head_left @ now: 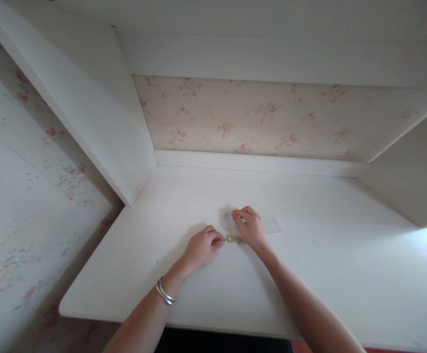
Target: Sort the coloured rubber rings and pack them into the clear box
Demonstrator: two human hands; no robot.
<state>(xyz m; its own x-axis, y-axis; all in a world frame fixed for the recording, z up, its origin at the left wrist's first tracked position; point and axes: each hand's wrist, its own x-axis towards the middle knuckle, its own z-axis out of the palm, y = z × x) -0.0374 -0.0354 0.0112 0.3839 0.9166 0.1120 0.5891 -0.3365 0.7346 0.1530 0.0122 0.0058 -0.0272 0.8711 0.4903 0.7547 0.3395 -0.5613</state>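
A clear plastic case (272,224) lies on the white desktop, partly covered by my right hand (249,226). The thumb and fingers of that hand are pinched together over the case's left part, beside a small grey round piece (227,215). What they hold, if anything, is too small to make out. My left hand (201,246) rests on the desk to the left, its fingertips closed at a tiny greyish item that I cannot identify. Between the hands lie a small gold-coloured ring-shaped piece (230,239) and a second, browner round piece (239,239), close to my right wrist.
The white desk (327,274) has a side panel (88,98) on the left, another panel (415,166) on the right and a low ledge (261,162) at the back. An overhead board (253,56) spans above. A tiny dark speck (157,262) lies left of my left hand.
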